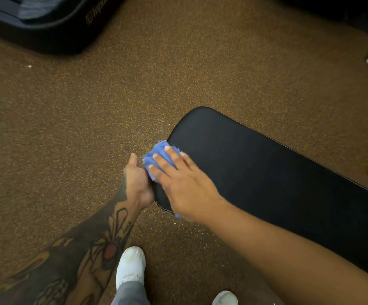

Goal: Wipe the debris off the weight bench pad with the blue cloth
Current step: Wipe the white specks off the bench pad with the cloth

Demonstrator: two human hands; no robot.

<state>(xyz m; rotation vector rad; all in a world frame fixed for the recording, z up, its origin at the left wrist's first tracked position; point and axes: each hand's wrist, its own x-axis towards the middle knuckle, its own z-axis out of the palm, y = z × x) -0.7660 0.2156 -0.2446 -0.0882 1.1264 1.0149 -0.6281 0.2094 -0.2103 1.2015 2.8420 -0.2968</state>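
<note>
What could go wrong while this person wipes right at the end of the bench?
The blue cloth sits at the very end of the bench pad under the flat right hand, so debris may fall onto the floor, missing the left hand beside the edge. Pressed rather than gripped, the cloth could also slip off.

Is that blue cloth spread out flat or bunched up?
Bunched up: the small blue cloth bulges in crumpled folds under the right hand.

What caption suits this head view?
Right hand presses blue cloth on the end of the bench pad; left hand rests against its edge.
</note>
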